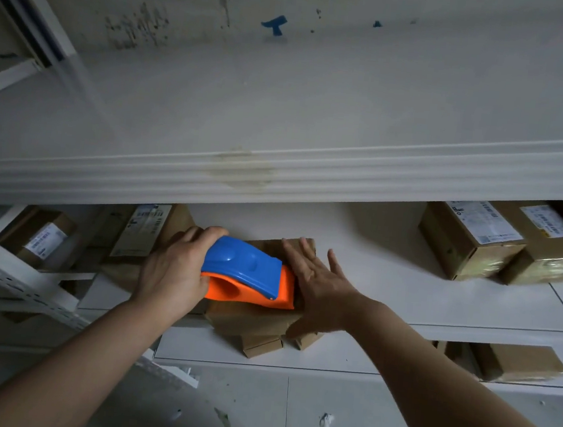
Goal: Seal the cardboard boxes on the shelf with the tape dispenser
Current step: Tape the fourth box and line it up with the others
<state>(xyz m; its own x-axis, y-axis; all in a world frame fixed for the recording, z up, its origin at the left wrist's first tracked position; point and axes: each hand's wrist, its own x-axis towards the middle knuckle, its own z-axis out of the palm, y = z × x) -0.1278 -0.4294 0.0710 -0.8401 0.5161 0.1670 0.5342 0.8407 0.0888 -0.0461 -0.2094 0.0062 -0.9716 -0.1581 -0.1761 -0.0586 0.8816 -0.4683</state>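
Box (249, 318): L hand (175, 270) grips dispenser (244, 268) atop; R hand (321, 286) prob. pressing.

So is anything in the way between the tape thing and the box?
Nothing visible is. The left hand grips the tape dispenser, which sits right on the cardboard box. The right hand lies flat on the box beside it, holding nothing.

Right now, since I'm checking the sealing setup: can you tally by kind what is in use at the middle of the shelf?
tape dispenser: 1
hands: 2, left hand and right hand
cardboard box under them: 1
Total: 4
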